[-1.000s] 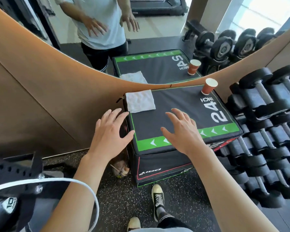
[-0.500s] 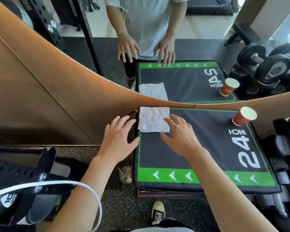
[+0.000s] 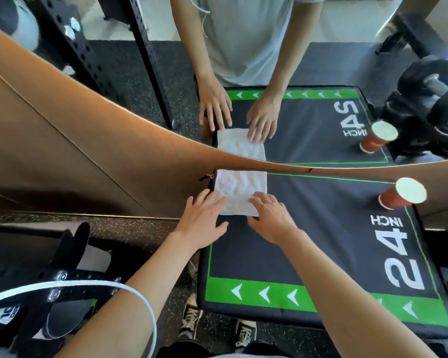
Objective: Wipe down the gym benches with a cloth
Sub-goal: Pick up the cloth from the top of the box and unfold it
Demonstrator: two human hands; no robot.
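A black padded box point(image 3: 321, 241) with green arrow stripes and "24 INCH" print stands against a mirror wall. A folded white cloth point(image 3: 239, 187) lies flat on its far left corner. My left hand point(image 3: 202, 223) reaches in from the left with straight fingers, its fingertips touching the cloth's near left edge. My right hand point(image 3: 272, 218) has spread fingers resting on the cloth's near right corner. Neither hand grips the cloth.
An orange paper cup point(image 3: 401, 193) stands on the box's far right corner. The mirror point(image 3: 295, 73) behind repeats the box, cloth, cup and my arms. Black rack parts point(image 3: 62, 275) sit low at left. Dumbbells point(image 3: 429, 81) show in the mirror at right.
Both hands have moved forward to the cloth: the left came from beside the box onto its left edge, the right onto its near corner. The camera has come closer over the box.
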